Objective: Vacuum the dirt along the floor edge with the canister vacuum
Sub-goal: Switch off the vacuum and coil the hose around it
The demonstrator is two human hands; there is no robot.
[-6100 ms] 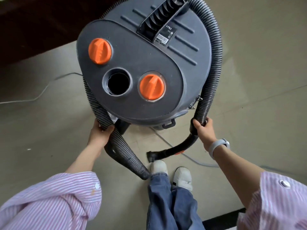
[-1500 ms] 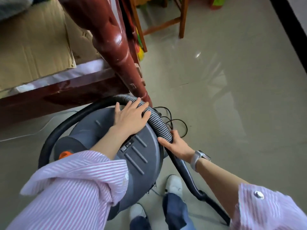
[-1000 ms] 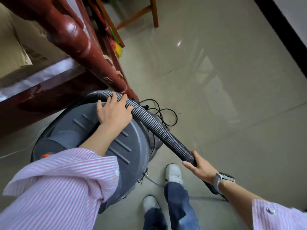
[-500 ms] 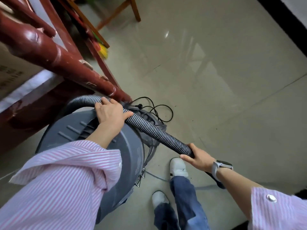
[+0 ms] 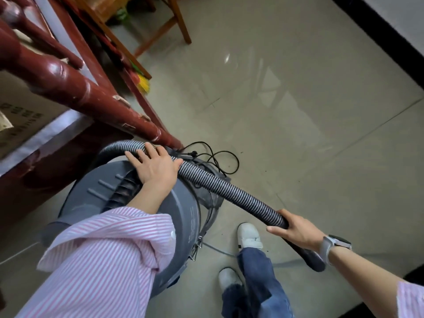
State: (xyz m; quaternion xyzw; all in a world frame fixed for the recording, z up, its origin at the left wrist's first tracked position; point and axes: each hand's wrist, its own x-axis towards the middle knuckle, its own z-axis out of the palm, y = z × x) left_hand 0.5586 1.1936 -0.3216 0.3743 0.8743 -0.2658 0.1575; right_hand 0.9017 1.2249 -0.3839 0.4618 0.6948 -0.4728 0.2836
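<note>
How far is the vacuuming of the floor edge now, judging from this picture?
Preparation only. Done: the canister vacuum stands on the floor beside the red wooden post. In hand: the left hand rests on the ribbed hose over the lid; the right hand grips the hose end. Left: the power cord lies loose with its plug on the floor, and dark specks remain.

Home room: glossy tiled floor [image 5: 298, 111], red wooden bed frame [image 5: 75, 92], wooden chair [image 5: 160, 37].
</note>
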